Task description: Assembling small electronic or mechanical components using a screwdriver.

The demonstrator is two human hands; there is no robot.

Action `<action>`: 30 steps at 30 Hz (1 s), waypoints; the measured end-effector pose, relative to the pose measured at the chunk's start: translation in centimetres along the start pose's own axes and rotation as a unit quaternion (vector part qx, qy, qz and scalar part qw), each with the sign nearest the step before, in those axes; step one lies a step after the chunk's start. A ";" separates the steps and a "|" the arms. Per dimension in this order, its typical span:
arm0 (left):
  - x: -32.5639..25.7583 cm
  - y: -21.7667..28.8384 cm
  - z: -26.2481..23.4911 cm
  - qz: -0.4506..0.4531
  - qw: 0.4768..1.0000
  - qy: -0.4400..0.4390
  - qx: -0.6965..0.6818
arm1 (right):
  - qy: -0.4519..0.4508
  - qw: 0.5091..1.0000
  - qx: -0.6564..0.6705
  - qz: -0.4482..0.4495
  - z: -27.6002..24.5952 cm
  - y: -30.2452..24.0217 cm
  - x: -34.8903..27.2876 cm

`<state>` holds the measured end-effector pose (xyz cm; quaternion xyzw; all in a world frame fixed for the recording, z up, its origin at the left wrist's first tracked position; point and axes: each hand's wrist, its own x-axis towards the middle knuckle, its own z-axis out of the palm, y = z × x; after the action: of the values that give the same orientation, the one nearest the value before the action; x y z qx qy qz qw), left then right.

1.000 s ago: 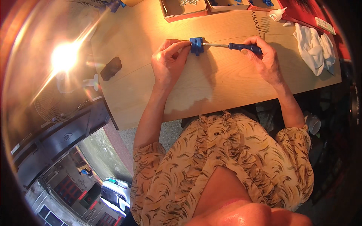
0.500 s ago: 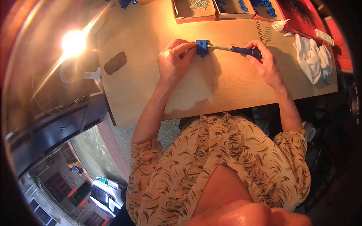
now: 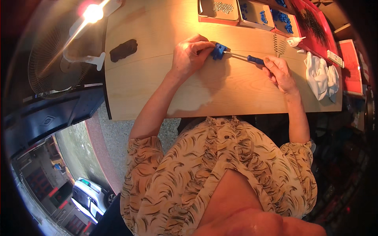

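My left hand pinches a small blue plastic part by its left side, above the wooden table. Closed round the blue handle of a screwdriver is my right hand. The screwdriver's metal shaft points left, and its tip meets the right side of the blue part. Whether a screw sits at the tip is too small to tell. My left fingers cover the part's left edge.
Boxes of metal pieces and blue parts line the far edge. Near them are a coil spring, a white bottle and a brush. White gloves lie right; a dark object lies left, near a fan.
The view has shifted. The blue part has turned, and the screwdriver now slants more. My right fingers have changed their grip and sit further back on the handle.
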<state>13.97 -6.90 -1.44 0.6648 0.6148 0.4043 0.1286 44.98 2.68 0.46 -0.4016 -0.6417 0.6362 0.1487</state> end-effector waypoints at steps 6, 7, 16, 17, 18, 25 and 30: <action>-0.5 0.2 0.1 -0.042 0.999 -0.007 -0.030 | 0.083 0.994 0.064 0.030 2.5 0.0 -1.3; -0.5 0.3 0.1 -0.044 0.998 -0.005 -0.033 | 0.100 0.993 0.062 0.016 3.0 -0.2 -1.5; -0.9 0.7 0.7 -0.013 0.998 0.069 0.001 | 0.087 0.994 -0.031 -0.050 3.1 0.0 -1.8; -0.9 0.8 0.9 -0.028 0.997 0.071 0.006 | 0.099 0.992 -0.051 -0.066 3.3 -0.1 -1.9; -1.0 1.0 1.0 -0.042 0.996 0.073 0.012 | 0.097 0.992 -0.051 -0.065 3.4 0.0 -1.9; -1.4 2.1 1.1 -0.072 0.988 0.078 -0.109 | 0.173 0.957 -0.139 -0.185 4.7 2.2 -2.2; -1.5 2.2 1.2 -0.058 0.993 0.079 -0.059 | 0.212 0.939 -0.184 -0.199 5.8 2.1 -2.6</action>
<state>16.52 -8.32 -1.32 0.5855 0.6356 0.4827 0.1420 43.24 -3.44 -1.52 -0.4119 -0.7677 0.3647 0.3287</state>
